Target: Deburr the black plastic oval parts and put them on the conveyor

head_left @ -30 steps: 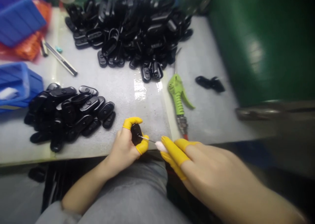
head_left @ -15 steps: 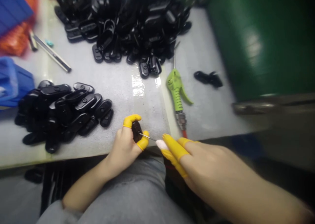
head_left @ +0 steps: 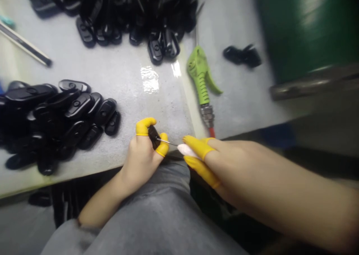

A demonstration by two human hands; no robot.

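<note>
My left hand [head_left: 143,157], with yellow finger cots, pinches a small black oval plastic part [head_left: 154,136] just above the table's front edge. Yellow cots also cover fingers of my right hand [head_left: 221,161]. It is closed around the pale handle of a thin metal pick [head_left: 168,141], whose tip meets the black part. Whether the tip sits inside a hole or only touches the surface, I cannot tell. Left of my left hand lies a heap of similar black oval parts [head_left: 75,109].
A larger pile of black parts [head_left: 112,8] covers the back of the grey table [head_left: 126,83]. To the right lie a green air blow gun [head_left: 200,75] on a red hose and a black piece [head_left: 242,56]. A slim cutter knife [head_left: 25,43] rests at the far left.
The camera view has shifted closer, so the table things appear higher and larger. Both hands keep their grips; the black part is turned slightly, with the pick tip still at it.
</note>
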